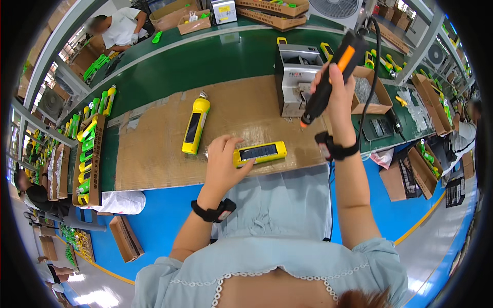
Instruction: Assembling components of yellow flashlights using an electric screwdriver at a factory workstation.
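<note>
A yellow flashlight with a dark solar panel lies sideways on the cardboard sheet in front of me. Its left end is in the grip of my left hand, thumb on the near side and fingers on the far side. My right hand is wrapped around a black and orange electric screwdriver, raised to the right of the flashlight. The orange tip slants down and left, apart from the flashlight. Farther left on the cardboard lies a second yellow flashlight with its metal-looking end pointing away.
A silver screw-feeder-like machine stands beyond the screwdriver. Right of it are a carton of small metal parts and a black cable. A carton of yellow and green flashlights stands left. Across the green bench a person sits.
</note>
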The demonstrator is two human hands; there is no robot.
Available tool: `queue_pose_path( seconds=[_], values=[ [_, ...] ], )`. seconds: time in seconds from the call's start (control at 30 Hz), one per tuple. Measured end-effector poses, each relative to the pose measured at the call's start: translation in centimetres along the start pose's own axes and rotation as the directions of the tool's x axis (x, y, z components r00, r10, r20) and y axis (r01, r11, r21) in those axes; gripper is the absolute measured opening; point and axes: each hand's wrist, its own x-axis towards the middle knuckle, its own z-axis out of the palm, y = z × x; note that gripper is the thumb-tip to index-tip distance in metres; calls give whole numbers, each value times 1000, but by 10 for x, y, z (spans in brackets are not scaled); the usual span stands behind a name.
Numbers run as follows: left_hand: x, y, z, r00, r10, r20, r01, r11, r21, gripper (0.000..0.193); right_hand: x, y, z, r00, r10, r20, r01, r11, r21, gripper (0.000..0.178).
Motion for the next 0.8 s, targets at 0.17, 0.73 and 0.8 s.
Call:
queue_pose_path(
  seconds=[0.17,0.73,0.8],
  values=[
    [-20,-21,5,978,-45,203,26,995,96,50,-63,-8,20,987,21,157,-32,997,68,62],
    [5,-23,42,980,-4,197,-16,995,97,47,-70,19,76,978,-106,181,66,975,212,26],
    [4,-22,42,982,-4,191,-14,996,92,47,-71,19,76,979,-97,181,64,982,180,27]
  ],
)
